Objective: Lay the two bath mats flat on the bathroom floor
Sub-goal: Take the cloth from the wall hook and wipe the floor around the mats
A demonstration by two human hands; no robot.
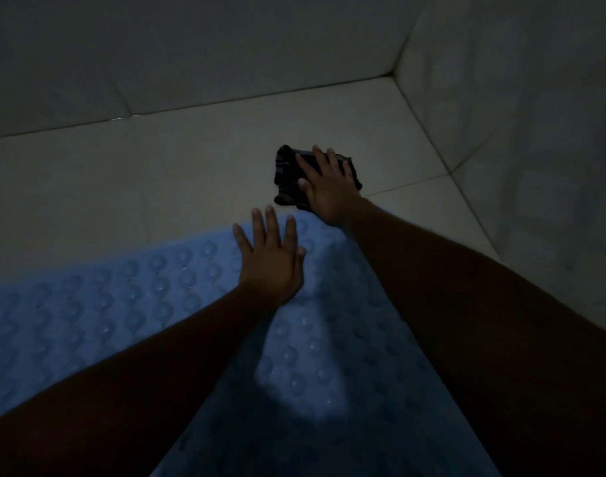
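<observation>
While the blue bath mat (129, 304) already lies spread over the near part of the tiled floor (157, 177), its suction cups facing up, the left hand (269, 259) presses flat on the mat's far edge with fingers (257, 225) splayed wide and holding nothing. Just beyond that edge, toward the far right corner of the floor where the two walls (501, 80) meet, the right hand (329, 187) rests palm-down on a small dark folded bundle (288, 177), fingers spread over its top rather than curled round it. The light is too dim to say whether this bundle is the second mat, though it seems the likeliest candidate.

The step in hand looks like smoothing the first mat while reaching for the second piece. If the cups are meant to grip the tiles, the blue mat may be wrong side up and would need turning. Next, the right hand would have to close on an edge of the dark bundle, lift it, shake or unfold it, and lay it on bare floor beside the blue mat, clear of the wall.
</observation>
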